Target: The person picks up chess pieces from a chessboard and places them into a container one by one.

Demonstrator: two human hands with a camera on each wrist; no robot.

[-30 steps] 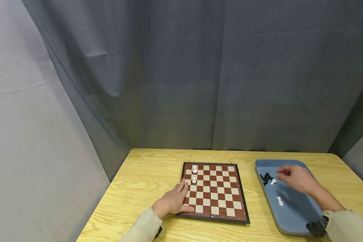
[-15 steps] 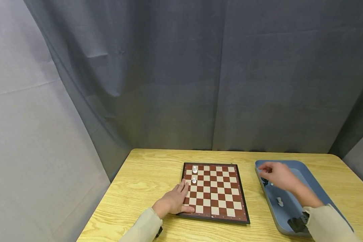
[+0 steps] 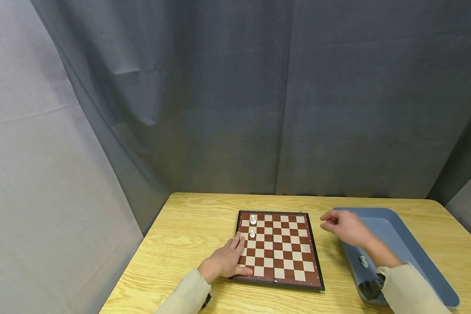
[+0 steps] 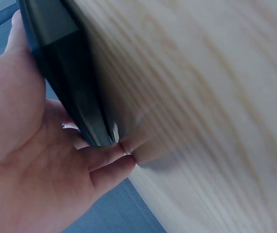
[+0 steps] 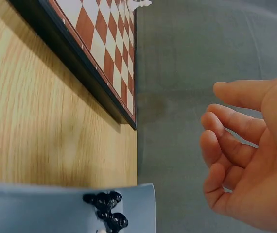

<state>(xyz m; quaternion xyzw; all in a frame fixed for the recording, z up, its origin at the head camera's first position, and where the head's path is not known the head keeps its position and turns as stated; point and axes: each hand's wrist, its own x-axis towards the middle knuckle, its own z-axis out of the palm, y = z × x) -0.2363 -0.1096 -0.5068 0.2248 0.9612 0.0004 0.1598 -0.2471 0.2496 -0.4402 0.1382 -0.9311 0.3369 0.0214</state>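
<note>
My left hand [image 3: 229, 257] rests along the left edge of a brown-and-white chessboard [image 3: 286, 255], thumb over the near corner. In the left wrist view its fingers [image 4: 112, 172] extend past the board's dark side to the wooden surface. Two white chess pieces stand at the board's far left, a taller one [image 3: 253, 219] and a small pawn [image 3: 252, 234]. My right hand [image 3: 347, 226] hovers at the left rim of a blue tray [image 3: 400, 244], its fingertips over the gap toward the board. The right wrist view shows thumb and fingers apart with nothing between them.
A white chess piece [image 3: 363, 261] lies in the tray. Several black pieces [image 5: 107, 208] lie in a tray corner, under my right hand in the head view. The yellow wood-grain table [image 3: 188, 235] ends at a grey curtain [image 3: 227, 109].
My right hand has moved left from above the middle of the tray to beyond its left rim, toward the chessboard. My left hand and the pieces on the board have stayed in place.
</note>
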